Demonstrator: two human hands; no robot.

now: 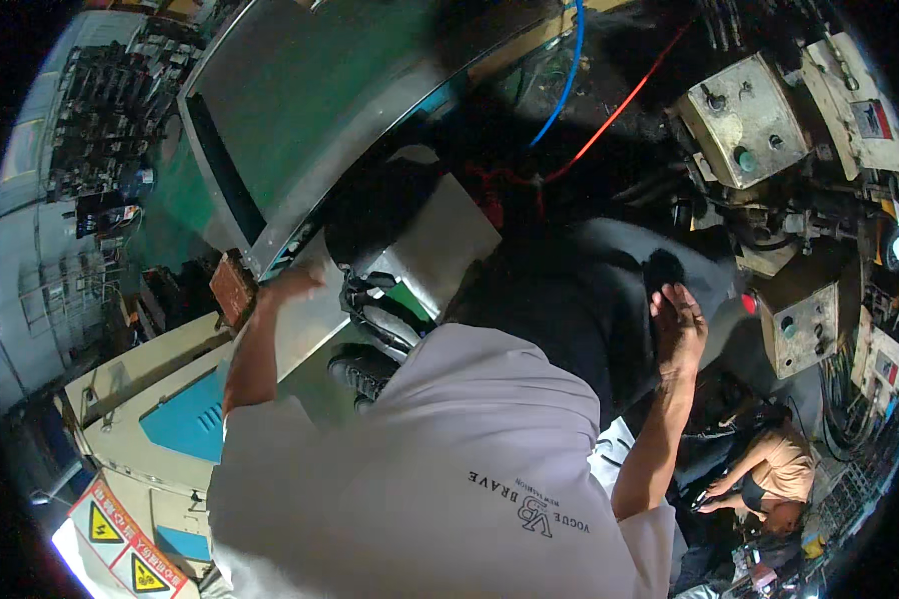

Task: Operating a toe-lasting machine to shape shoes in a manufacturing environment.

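Here's the left hand [295,285] just beside the corner of a metal frame [262,255], fingers stretched to the right; whether it grips anything, I cannot tell. A rusty brown block [232,288] sits close by its wrist, hemming it in on the left. Over on the right, the right hand [679,314] is loosely curled with nothing visible in it, right by the knee of the dark trousers [569,280]; contact is unclear.

Plenty crowds the scene: a blue hose [566,90] curves down smoothly at the top, and a straighter red hose [624,105] slants beside it. Boxy, scuffed control boxes [744,120] with round knobs stand on the right, looped cables [844,399] below them. There's a co-worker [781,464] in a tan top, well apart at lower right. A cream cabinet [130,439] with flat blue panels fills the lower left, near a warning sign [125,549]. And the soft, creased white shirt [420,469] blocks much of the lower middle, a black shoe [365,369] peeking out beside it.
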